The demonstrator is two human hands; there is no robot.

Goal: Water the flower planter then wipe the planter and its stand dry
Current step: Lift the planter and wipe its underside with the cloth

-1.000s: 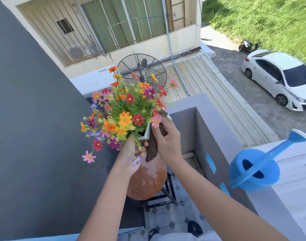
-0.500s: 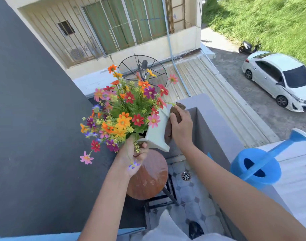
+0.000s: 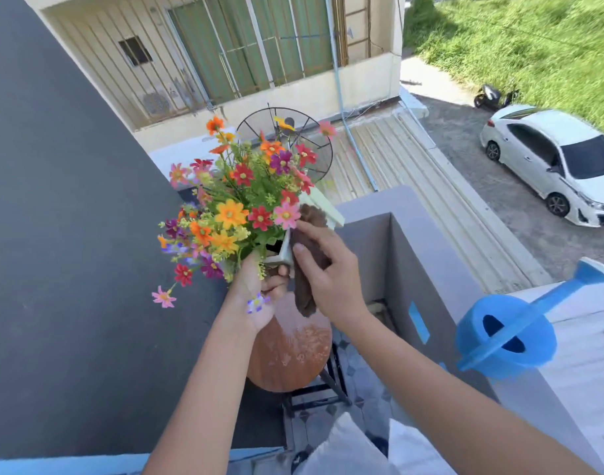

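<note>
My left hand [image 3: 259,293] grips the near corner of a white planter [image 3: 323,209] full of colourful flowers [image 3: 239,207] and holds it up in the air, tilted. A brown cloth [image 3: 305,265] is pressed against the planter's right side by my right hand [image 3: 324,269]. Below them stands the stand, a round brown wooden top [image 3: 293,351] with water drops on it, on black metal legs [image 3: 314,395]. The blue watering can [image 3: 506,334] rests on the balcony wall to the right.
A dark wall [image 3: 71,252] runs along the left. The grey balcony parapet [image 3: 427,255] encloses the right side, with a tiled floor [image 3: 365,382] below. Beyond it are a metal roof, a fan guard [image 3: 287,138] behind the flowers, a white car [image 3: 550,162] and grass.
My right hand with the cloth has slid from the far upper end of the planter's side back down toward the near end. The planter stays lifted in my left hand, tilted a little differently.
</note>
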